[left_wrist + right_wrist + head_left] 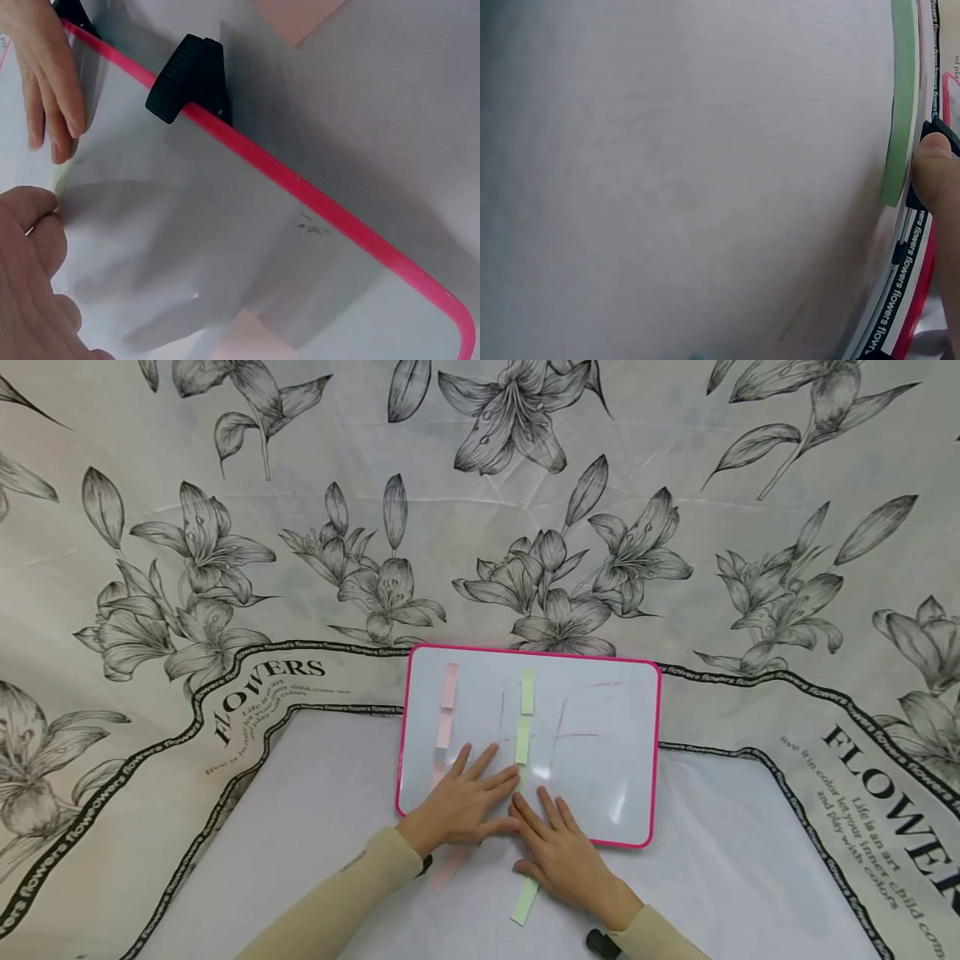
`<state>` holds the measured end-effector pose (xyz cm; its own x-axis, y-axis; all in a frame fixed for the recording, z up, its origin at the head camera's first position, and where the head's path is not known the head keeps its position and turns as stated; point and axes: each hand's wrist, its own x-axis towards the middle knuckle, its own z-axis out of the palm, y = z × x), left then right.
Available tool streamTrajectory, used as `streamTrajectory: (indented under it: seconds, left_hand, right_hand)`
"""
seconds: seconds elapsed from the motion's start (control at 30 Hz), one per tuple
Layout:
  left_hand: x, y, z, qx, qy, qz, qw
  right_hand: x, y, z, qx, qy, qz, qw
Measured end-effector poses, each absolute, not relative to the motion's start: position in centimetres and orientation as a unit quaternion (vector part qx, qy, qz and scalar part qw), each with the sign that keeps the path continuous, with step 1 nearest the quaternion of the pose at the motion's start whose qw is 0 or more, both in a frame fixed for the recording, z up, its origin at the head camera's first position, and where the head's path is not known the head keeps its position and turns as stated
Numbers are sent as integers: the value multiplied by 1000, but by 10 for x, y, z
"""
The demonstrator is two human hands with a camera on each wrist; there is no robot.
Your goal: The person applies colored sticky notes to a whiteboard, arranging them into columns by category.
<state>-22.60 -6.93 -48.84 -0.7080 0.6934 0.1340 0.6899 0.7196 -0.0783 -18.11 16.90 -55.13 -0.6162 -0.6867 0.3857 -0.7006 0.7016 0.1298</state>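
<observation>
1. The landmark is the whiteboard [592, 727], pink-framed, lying flat on a flower-printed tablecloth [225, 568] with its long side running left to right.

2. The green strip [524, 793] lies across the whiteboard's near half and carries on over its near edge onto the cloth. Its long axis runs near-to-far, almost square to that edge. The far end points at the board's middle; the near end points back toward the person and leans slightly left.

3. The right hand [564, 853] rests on the whiteboard's near edge, fingers straight and lightly spread, pressing flat and pinching nothing. The green strip passes under or just beside its index finger, so the strip lies at the hand's own left edge, touching or nearly so.

4. The left hand [465, 802] lies on the whiteboard's near left part, fingers spread flat on the surface. Its fingertips reach close to the green strip from the left, in the left wrist view too [30, 270]; contact cannot be told.

5. Both hands flank the green strip, and the right one looks slightly nearer.

6. A pink strip [447, 718] lies on the whiteboard's left part, parallel to the green one, partly hidden under the left hand.
</observation>
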Motion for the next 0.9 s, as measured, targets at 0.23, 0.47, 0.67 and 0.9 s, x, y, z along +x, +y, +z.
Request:
streamTrajectory:
  seconds: [0.23,0.47,0.67,0.9]
  left_hand:
    - [-226,-65,-489,-377,-922,19,83]
    - [-227,-58,-495,-396,-911,36,112]
    - [-226,-57,-490,-383,-920,26,75]
    - [-226,-74,-487,-369,-926,21,75]
  right_hand:
    - [-181,171,-554,384,-899,20,207]
    - [-179,170,-555,380,-903,18,198]
    - [-180,168,-558,376,-908,16,183]
    - [-183,169,-557,384,-903,4,193]
